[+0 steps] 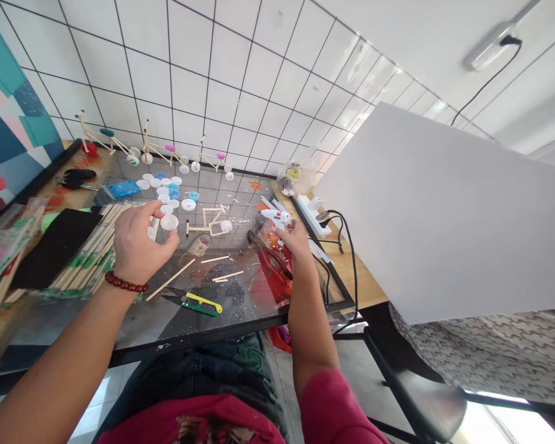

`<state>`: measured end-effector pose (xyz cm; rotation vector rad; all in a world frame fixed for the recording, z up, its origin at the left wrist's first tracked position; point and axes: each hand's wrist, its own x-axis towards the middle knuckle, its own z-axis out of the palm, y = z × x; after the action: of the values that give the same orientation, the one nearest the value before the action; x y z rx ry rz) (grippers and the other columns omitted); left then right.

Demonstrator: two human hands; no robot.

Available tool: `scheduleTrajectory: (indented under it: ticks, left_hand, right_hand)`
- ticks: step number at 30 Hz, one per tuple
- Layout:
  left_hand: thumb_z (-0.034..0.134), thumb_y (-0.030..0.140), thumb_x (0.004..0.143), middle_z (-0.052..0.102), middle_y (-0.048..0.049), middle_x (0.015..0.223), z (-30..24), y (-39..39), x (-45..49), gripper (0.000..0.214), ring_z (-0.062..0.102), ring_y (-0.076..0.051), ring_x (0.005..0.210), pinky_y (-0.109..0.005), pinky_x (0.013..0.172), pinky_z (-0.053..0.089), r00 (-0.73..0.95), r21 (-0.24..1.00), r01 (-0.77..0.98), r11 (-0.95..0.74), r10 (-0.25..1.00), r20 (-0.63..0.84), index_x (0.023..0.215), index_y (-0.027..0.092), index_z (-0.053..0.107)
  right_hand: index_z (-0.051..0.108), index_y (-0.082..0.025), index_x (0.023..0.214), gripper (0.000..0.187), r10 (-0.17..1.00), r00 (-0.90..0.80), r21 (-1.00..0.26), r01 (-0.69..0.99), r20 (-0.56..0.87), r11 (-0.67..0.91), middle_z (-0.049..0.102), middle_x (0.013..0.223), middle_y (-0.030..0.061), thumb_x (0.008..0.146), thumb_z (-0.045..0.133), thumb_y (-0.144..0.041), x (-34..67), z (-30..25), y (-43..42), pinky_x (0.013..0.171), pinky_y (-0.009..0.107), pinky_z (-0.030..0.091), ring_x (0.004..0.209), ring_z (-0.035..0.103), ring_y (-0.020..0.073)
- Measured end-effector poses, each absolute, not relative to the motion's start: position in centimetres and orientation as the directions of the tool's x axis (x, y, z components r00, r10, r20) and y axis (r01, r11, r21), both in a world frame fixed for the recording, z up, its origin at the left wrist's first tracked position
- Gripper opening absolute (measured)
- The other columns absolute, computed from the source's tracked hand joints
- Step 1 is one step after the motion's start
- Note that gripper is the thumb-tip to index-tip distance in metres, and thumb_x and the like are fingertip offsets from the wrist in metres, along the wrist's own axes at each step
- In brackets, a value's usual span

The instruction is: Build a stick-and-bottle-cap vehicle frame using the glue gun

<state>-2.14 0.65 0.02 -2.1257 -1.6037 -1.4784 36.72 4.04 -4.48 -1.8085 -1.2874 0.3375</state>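
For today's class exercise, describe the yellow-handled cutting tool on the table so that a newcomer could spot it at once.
Start at the black-edged glass table. Near its front edge, below the left hand with its red bead bracelet, lies a pair of yellow-and-green snips. Unlike the red-handled scissors by the right hand, they lie apart from the red clutter.

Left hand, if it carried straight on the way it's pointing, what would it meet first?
The left hand points at a white plastic disc just past its fingertips, probably the first thing in line. Depth is unclear, though, so the disc may lie lower than the hand's path.
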Motion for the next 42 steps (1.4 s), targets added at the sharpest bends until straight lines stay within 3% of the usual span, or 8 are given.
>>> scheduleTrajectory:
  ticks: [6, 12, 16, 18, 23, 29, 36, 42]
  left_hand:
    - [0.074, 0.025, 0.069, 0.071, -0.0080, 0.099, 0.7, 0.1, -2.0, 0.050, 0.065, -0.030, 0.105, -0.046, 0.105, 0.046, -0.080, 0.503, 0.716, -0.484, 0.659, 0.748, 0.117, 0.018, 0.062]
    - [0.074, 0.023, 0.068, 0.071, -0.0073, 0.095, 1.4, -0.8, -1.3, 0.054, 0.067, -0.029, 0.103, -0.052, 0.111, 0.042, 0.013, 0.384, 0.687, -0.617, 0.539, 0.843, 0.119, 0.019, 0.058]
    - [0.074, 0.023, 0.067, 0.071, -0.0064, 0.095, 1.4, -1.0, -1.2, 0.053, 0.068, -0.029, 0.108, -0.052, 0.115, 0.040, 0.050, 0.365, 0.679, -0.637, 0.536, 0.843, 0.118, 0.021, 0.057]
    - [0.075, 0.022, 0.068, 0.071, -0.0068, 0.096, 1.2, -1.0, -1.4, 0.054, 0.067, -0.028, 0.107, -0.051, 0.115, 0.040, 0.031, 0.384, 0.672, -0.633, 0.542, 0.840, 0.119, 0.019, 0.058]
    - [0.075, 0.022, 0.074, 0.069, -0.0092, 0.107, 0.7, -0.2, -2.2, 0.055, 0.067, -0.024, 0.107, -0.043, 0.106, 0.050, -0.248, 0.649, 0.518, -0.557, 0.628, 0.738, 0.125, 0.013, 0.058]
    - [0.077, 0.023, 0.065, 0.068, -0.0044, 0.096, -0.1, 2.7, -2.9, 0.054, 0.068, -0.019, 0.092, -0.041, 0.095, 0.057, -0.588, 0.802, 0.196, -0.564, 0.587, 0.557, 0.116, 0.017, 0.060]
    - [0.084, 0.025, 0.061, 0.068, -0.0031, 0.088, -0.1, 3.6, -3.3, 0.046, 0.067, -0.017, 0.084, -0.042, 0.090, 0.060, -0.668, 0.793, 0.064, -0.606, 0.565, 0.485, 0.101, 0.015, 0.066]
    - [0.080, 0.020, 0.061, 0.071, -0.0011, 0.075, 0.8, 2.3, -2.8, 0.025, 0.065, -0.013, 0.068, -0.034, 0.074, 0.059, -0.628, 0.864, -0.030, -0.502, 0.682, 0.374, 0.085, 0.014, 0.073]
  right_hand:
    - [0.056, -0.012, 0.130, 0.059, 0.547, 0.615, -0.719, 0.694, 0.568, -0.033, 0.061, 0.126, 0.0196, 0.081, 0.069, -0.043, 34.9, -0.8, 0.5, 0.104, 0.052, 0.045, 0.114, 0.060, 0.0316]
    - [0.060, -0.023, 0.125, 0.030, 0.653, -0.051, -0.429, 0.715, 0.755, 0.552, 0.066, 0.122, 0.0114, 0.097, 0.052, -0.026, 25.1, 3.1, -2.1, 0.098, 0.045, 0.052, 0.099, 0.065, 0.0245]
    - [0.056, -0.036, 0.136, 0.054, 0.687, -0.334, -0.296, 0.720, 0.645, 0.628, 0.054, 0.149, 0.0054, 0.085, 0.071, -0.027, 19.5, 2.4, -1.1, 0.099, 0.056, 0.049, 0.126, 0.053, 0.0361]
    - [0.069, -0.037, 0.117, 0.036, 0.674, -0.399, -0.240, 0.722, 0.622, 0.649, 0.060, 0.143, 0.0029, 0.083, 0.075, -0.027, 19.0, 1.6, -0.8, 0.100, 0.057, 0.046, 0.128, 0.051, 0.0375]
    - [0.075, -0.031, 0.088, 0.012, 0.596, -0.152, -0.269, 0.786, 0.789, 0.556, 0.074, 0.097, 0.0019, 0.092, 0.067, -0.024, 24.0, 0.9, -2.1, 0.097, 0.052, 0.043, 0.103, 0.061, 0.0273]
    - [0.069, -0.023, 0.082, 0.014, 0.453, 0.225, -0.428, 0.803, 0.862, 0.415, 0.067, 0.097, 0.0049, 0.088, 0.073, -0.035, 28.6, 0.6, -3.1, 0.093, 0.043, 0.048, 0.097, 0.064, 0.0224]
    - [0.074, -0.024, 0.095, 0.011, 0.743, -0.320, -0.292, 0.772, 0.588, 0.564, 0.076, 0.102, 0.0056, 0.096, 0.063, -0.026, 22.4, 0.5, -2.9, 0.090, 0.038, 0.040, 0.100, 0.063, 0.0211]
    - [0.074, -0.023, 0.110, 0.020, 0.662, -0.705, -0.179, 0.639, 0.255, 0.748, 0.076, 0.116, 0.0049, 0.099, 0.058, -0.019, 17.6, -0.1, -2.3, 0.088, 0.038, 0.032, 0.108, 0.058, 0.0225]
